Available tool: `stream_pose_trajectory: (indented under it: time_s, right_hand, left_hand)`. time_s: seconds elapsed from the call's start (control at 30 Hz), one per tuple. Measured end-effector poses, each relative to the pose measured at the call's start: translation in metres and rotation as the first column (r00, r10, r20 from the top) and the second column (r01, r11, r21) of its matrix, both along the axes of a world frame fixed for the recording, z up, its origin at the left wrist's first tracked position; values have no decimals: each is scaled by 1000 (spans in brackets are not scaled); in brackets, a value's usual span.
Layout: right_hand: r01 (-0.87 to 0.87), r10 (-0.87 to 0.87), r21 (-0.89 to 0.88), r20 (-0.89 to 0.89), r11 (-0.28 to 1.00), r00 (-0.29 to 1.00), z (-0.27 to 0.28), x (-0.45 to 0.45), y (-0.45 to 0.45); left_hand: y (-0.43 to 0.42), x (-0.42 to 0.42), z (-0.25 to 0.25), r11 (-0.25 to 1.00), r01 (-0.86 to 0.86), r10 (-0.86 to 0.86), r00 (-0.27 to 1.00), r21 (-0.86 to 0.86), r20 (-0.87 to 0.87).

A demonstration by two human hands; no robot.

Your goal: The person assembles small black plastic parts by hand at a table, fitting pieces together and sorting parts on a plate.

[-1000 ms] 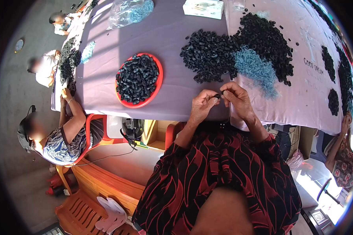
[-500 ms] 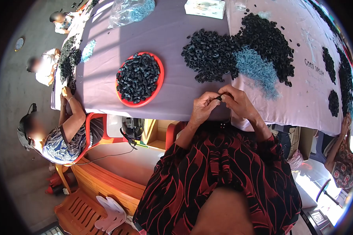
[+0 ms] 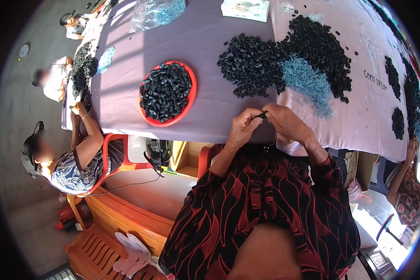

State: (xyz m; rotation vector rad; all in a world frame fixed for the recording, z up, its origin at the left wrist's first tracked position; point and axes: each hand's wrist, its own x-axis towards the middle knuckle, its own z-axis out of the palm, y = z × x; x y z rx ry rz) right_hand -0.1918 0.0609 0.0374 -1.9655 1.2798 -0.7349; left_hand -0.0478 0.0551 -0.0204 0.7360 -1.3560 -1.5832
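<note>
My left hand (image 3: pixel 245 126) and my right hand (image 3: pixel 285 122) meet just over the table's near edge, both with fingers pinched. Between their fingertips is a small black part (image 3: pixel 263 115), mostly covered by the fingers. Beyond my hands lies a pile of small black ring-like parts (image 3: pixel 249 65). A second black pile (image 3: pixel 315 46) adjoins it on the right. Small clear-blue pieces (image 3: pixel 303 84) are heaped against the two piles. Left of my hands, a round red tray (image 3: pixel 193 95) is filled with black parts (image 3: pixel 165 91).
A clear plastic bag (image 3: pixel 147 16) with blue pieces and a tissue box (image 3: pixel 245 10) sit at the far side. Co-workers (image 3: pixel 79 170) work along the left side, another person (image 3: pixel 408 186) at right. An orange chair (image 3: pixel 95 247) holds white gloves (image 3: pixel 129 254).
My right hand has turned slightly, its fingers shifting around the small black part. Both hands stay in nearly the same place. The whole view has shifted slightly.
</note>
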Motion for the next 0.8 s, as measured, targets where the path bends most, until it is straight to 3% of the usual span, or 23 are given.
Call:
stream_pose_trajectory:
  time_s: [0.07,0.13,0.27,0.37,0.57,0.63,0.8]
  right_hand:
    - [-26,25,-34,-35,999,999,1,-1,0]
    - [-44,46,16,-192,999,980,11,0,4]
    - [-48,45,-7,-230,999,972,4,-2,5]
    - [-64,45,-60,-268,996,962,1,-1,7]
    - [-75,63,-21,-354,997,933,0,-1,6]
    - [-89,10,-167,-428,982,904,-5,0,8]
    - [-45,-64,-187,-538,981,841,-10,7,10]
  left_hand:
    - [2,1,1,999,-5,7,998,-37,57]
    - [2,2,-1,997,8,-1,996,-80,93]
    - [3,2,-1,986,20,6,989,-168,150]
    - [6,3,3,995,1,18,983,-102,183]
    - [4,0,-7,985,-18,49,983,-170,177]
    - [5,-1,-7,981,-30,67,979,-190,193]
    - [7,-3,-6,981,-79,117,970,-178,215]
